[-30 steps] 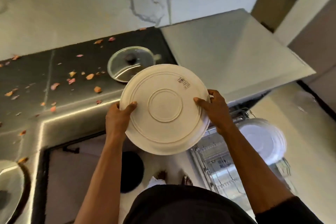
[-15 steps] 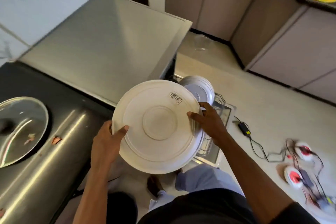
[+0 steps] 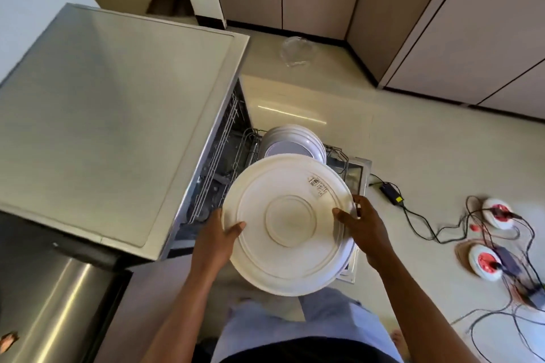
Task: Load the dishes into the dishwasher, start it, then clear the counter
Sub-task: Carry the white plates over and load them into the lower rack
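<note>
I hold a large cream plate (image 3: 287,224) upside down, its underside with a barcode sticker facing me. My left hand (image 3: 213,240) grips its left rim, thumb on top. My right hand (image 3: 364,228) grips the right rim. The plate hangs over the pulled-out wire rack (image 3: 339,156) of the open dishwasher (image 3: 218,174). Several white plates (image 3: 295,141) stand upright in that rack, just beyond the held plate.
The dishwasher's grey top (image 3: 112,115) fills the left. A steel counter edge (image 3: 53,303) lies at lower left. On the floor sit a clear glass bowl (image 3: 296,51), a black adapter (image 3: 392,193) and tangled cables with white-and-red reels (image 3: 486,259). Cabinets (image 3: 442,23) line the back.
My view has swung right, from the counter and glass lid to the open dishwasher. Both hands have carried the plate over the rack, keeping the same grip.
</note>
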